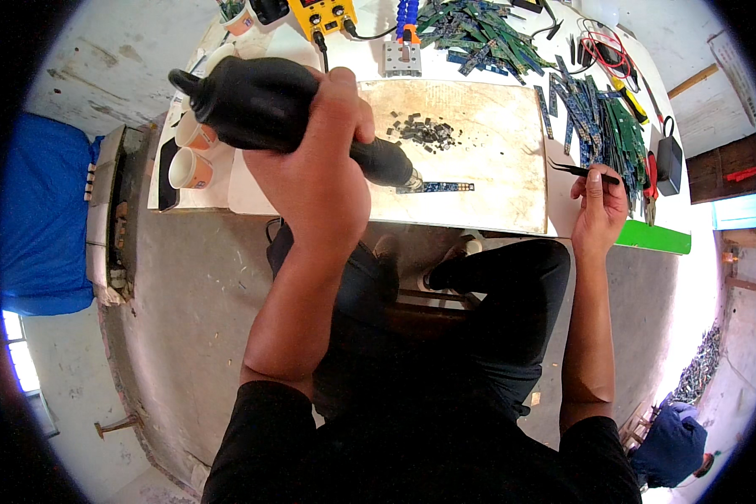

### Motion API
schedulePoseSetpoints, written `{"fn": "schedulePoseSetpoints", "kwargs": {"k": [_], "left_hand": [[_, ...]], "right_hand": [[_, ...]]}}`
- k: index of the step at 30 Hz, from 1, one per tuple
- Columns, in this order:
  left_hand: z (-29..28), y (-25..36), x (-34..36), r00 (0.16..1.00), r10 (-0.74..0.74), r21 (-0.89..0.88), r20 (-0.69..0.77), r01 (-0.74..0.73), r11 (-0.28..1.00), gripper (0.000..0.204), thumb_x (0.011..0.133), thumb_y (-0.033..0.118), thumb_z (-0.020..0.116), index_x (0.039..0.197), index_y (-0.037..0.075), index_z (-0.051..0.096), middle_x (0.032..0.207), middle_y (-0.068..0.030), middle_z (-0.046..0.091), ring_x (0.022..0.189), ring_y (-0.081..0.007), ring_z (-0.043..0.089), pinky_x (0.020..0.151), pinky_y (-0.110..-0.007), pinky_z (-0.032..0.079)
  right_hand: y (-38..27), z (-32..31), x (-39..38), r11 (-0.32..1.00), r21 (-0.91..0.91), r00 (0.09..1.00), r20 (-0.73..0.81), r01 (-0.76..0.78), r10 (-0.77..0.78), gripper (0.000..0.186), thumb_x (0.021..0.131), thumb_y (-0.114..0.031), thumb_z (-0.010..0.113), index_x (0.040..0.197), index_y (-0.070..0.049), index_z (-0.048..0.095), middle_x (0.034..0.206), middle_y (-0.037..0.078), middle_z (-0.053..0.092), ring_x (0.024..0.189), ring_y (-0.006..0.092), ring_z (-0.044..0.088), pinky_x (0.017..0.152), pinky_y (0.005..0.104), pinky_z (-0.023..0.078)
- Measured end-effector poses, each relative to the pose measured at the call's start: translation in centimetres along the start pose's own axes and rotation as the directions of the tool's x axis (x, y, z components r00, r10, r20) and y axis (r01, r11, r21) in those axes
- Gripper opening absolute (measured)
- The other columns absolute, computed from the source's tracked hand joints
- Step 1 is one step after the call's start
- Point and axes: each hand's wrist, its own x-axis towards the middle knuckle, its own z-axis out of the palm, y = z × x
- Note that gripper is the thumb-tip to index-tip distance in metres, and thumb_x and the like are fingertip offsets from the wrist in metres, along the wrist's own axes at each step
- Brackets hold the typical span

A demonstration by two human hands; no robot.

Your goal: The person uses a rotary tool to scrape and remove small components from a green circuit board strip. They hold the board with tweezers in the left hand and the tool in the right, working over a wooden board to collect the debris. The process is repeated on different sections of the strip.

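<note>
Circuit strip [449,186]: it is lying flat near the front edge of the stained board [496,109], and its long side is running from left to right; several gold-coloured squares are showing at its right end.
Black heat tool [252,105]: its metal nozzle [415,179] is pointing down over the left part of the strip; whether it is touching, I cannot tell.
Left hand [319,176]: its fingers are wrapping around the tool and gripping it firmly, above the left side of the board.
Right hand [601,206]: the thumb and fingers are pinching black tweezers [575,169], which are pointing to the left, well apart from the strip.
Small dark chips [428,133]: they are lying loosely in a heap on the board, just behind the strip.
Strip piles: one green and blue pile [479,38] is spreading behind the board, and another pile [596,126] is lying to the right of it.
White table [556,206]: it is carrying the board and everything around it.
Right side: red-handled pliers [652,176] and a black box [669,164] are resting beside the second pile, while a red cable [609,50] is curling behind.
Far edge: a yellow device [323,13] with knobs is standing near a metal block [401,59].
Left side: a paper cup [191,170] is standing close to the table edge.
</note>
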Motion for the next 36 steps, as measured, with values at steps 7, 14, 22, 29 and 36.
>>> {"fn": "schedulePoseSetpoints", "kwargs": {"k": [7, 14, 22, 29, 36], "left_hand": [[-0.1, 0.6, 0.1, 1.000, 0.007, 0.090, -0.016, -0.006, 0.996, 0.031, 0.085, -0.001, 0.067, 0.115, -0.001, 0.060, 0.074, -0.0022, 0.050, 0.063, -0.0113, 0.047, 0.056, -0.028, 0.042], [-0.5, 0.4, 0.3, 0.999, 0.043, 0.052, 0.002, -0.043, 0.998, 0.012, 0.089, 0.005, 0.070, 0.085, 0.007, 0.060, 0.065, -0.0036, 0.061, 0.056, -0.0128, 0.061, 0.056, -0.028, 0.048], [0.0, 0.7, 0.2, 0.999, 0.010, 0.088, -0.045, -0.006, 0.996, 0.018, 0.087, 0.001, 0.068, 0.102, 0.002, 0.059, 0.070, -0.0024, 0.054, 0.060, -0.0116, 0.052, 0.054, -0.027, 0.043], [0.1, 0.8, 0.0, 0.998, 0.004, 0.070, -0.070, 0.001, 0.998, 0.019, 0.084, -0.002, 0.068, 0.098, 0.003, 0.057, 0.073, -0.0018, 0.051, 0.062, -0.0108, 0.048, 0.053, -0.027, 0.041], [0.2, 1.1, -0.3, 0.999, -0.025, 0.080, -0.030, 0.027, 0.996, 0.018, 0.084, -0.002, 0.067, 0.096, 0.003, 0.056, 0.071, -0.0019, 0.050, 0.062, -0.0112, 0.049, 0.054, -0.027, 0.042]], "right_hand": [[0.4, -0.3, 0.0, 1.000, 0.003, 1.000, -0.010, 0.009, -0.008, 0.011, 0.098, -0.011, 0.064, 0.103, -0.001, 0.064, 0.079, 0.006, 0.063, 0.069, 0.0120, 0.057, 0.063, 0.0251, 0.045], [0.2, -0.1, 0.0, 1.000, 0.002, 1.000, -0.014, 0.000, 0.000, 0.012, 0.099, -0.011, 0.063, 0.102, 0.000, 0.064, 0.080, 0.006, 0.063, 0.070, 0.0123, 0.057, 0.064, 0.0252, 0.045], [0.3, -0.3, -0.1, 1.000, 0.013, 1.000, -0.004, -0.009, 0.009, 0.014, 0.099, -0.012, 0.062, 0.104, 0.000, 0.064, 0.081, 0.007, 0.064, 0.070, 0.0128, 0.057, 0.064, 0.0259, 0.045], [0.3, -0.6, -0.1, 0.999, -0.027, 0.999, -0.009, -0.034, 0.034, 0.014, 0.099, -0.013, 0.063, 0.106, -0.001, 0.065, 0.082, 0.007, 0.066, 0.070, 0.0129, 0.058, 0.064, 0.0263, 0.046], [0.5, -0.5, -0.1, 1.000, -0.021, 1.000, -0.013, -0.018, 0.018, 0.016, 0.099, -0.014, 0.063, 0.106, 0.001, 0.066, 0.082, 0.008, 0.067, 0.069, 0.0129, 0.059, 0.062, 0.0269, 0.047]]}}
